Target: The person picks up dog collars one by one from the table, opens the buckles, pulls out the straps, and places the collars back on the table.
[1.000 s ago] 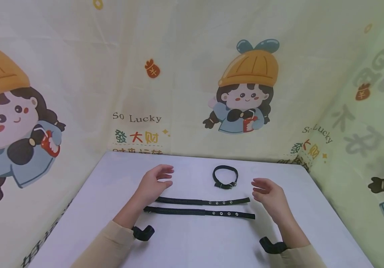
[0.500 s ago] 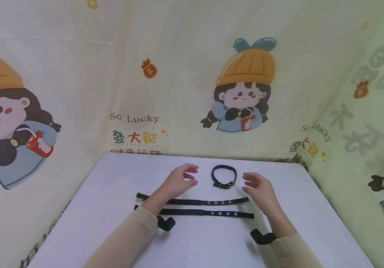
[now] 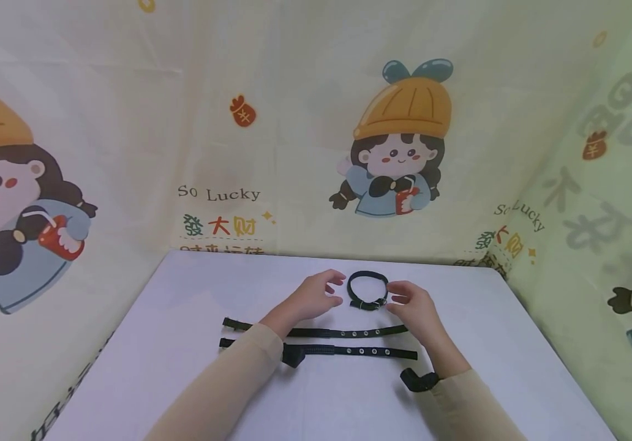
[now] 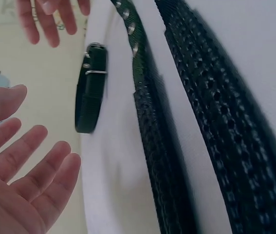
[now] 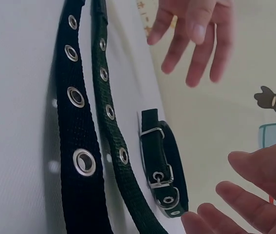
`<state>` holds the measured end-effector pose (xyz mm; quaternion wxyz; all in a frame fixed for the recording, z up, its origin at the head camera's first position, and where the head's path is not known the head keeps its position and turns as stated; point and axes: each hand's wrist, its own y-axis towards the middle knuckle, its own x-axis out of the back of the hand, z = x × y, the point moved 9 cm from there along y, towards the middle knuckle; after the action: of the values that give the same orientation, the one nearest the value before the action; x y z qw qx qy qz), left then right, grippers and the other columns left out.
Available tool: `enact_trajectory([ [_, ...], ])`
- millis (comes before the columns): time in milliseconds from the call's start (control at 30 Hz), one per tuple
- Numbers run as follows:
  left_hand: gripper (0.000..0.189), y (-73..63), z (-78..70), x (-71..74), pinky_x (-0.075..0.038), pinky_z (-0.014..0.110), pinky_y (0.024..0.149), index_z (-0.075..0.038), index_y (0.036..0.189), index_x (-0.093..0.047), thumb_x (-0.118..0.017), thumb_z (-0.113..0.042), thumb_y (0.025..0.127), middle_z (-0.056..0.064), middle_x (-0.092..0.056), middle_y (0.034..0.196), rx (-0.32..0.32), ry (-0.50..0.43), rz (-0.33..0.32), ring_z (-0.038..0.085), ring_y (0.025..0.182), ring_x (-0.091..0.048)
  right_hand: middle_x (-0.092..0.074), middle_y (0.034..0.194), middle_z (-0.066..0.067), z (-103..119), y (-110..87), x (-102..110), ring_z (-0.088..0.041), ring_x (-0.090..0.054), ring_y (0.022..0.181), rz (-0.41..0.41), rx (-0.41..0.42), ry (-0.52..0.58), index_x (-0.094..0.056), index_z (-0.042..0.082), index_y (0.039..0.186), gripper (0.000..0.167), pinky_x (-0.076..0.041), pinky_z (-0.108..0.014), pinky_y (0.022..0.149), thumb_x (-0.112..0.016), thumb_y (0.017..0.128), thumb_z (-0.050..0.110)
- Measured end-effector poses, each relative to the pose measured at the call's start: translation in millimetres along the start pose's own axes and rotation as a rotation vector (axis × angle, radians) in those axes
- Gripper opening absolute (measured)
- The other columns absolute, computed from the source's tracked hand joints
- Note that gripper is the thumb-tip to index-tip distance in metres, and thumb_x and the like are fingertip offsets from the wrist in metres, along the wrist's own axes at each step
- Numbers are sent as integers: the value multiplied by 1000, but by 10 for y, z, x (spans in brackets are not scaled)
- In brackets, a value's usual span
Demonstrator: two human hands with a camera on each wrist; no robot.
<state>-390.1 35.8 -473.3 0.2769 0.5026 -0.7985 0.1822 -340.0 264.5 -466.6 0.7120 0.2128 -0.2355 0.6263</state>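
A dark buckled collar (image 3: 368, 304) stands as a closed loop toward the back of the white table, its metal buckle (image 5: 162, 181) showing in the right wrist view. My left hand (image 3: 316, 297) is just left of it, fingers spread and relaxed, holding nothing. On the other side my right hand (image 3: 414, 306) is nearer, fingertips right at the loop's edge, fingers loosely bent. Two unbuckled collars lie flat and side by side in front: a farther strap (image 3: 349, 334) and a nearer strap (image 3: 362, 351), both with metal eyelets. My forearms partly cover them in the head view.
The white table (image 3: 316, 404) ends at a back edge against a cloth backdrop (image 3: 305, 153) printed with cartoon girls and lettering. A black wrist camera (image 3: 419, 381) is worn on the right wrist, another black wrist camera (image 3: 294, 355) on the left.
My left hand has moved right and across the flat straps, toward the buckled collar. My right hand has come left to its edge. The collars have stayed in place.
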Motion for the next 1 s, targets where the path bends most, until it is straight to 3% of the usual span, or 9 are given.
enact_trajectory([
  [300,52,108,-85,-217,-54,48,112,-20,152,-57,-71,-17,103,-2,-64,152,-43,41,82,25,135,-64,-69,144,-20,6,96,-136,-44,-64,135,9,3,-44,-67,4,139,45,-57,-56,108,-76,95,4],
  [600,52,164,-124,-363,-49,47,119,-21,153,-56,-70,-15,103,0,-64,154,-65,130,127,27,143,-61,-70,141,-18,-30,173,-253,-40,-62,134,28,-47,-115,-70,6,135,42,-54,-57,108,-77,94,6],
  [867,53,152,-154,-447,-45,47,123,-21,153,-56,-70,-16,102,1,-61,156,-76,171,161,23,146,-57,-75,130,-17,18,210,-325,-35,-66,114,36,-41,-169,-76,6,125,35,-54,-53,97,-78,90,4],
  [1000,53,160,-142,-475,-42,46,126,-21,154,-55,-70,-17,102,1,-61,157,-85,210,172,22,150,-53,-75,131,-17,38,223,-355,-37,-66,122,50,-49,-195,-77,8,123,34,-51,-57,102,-79,89,6],
])
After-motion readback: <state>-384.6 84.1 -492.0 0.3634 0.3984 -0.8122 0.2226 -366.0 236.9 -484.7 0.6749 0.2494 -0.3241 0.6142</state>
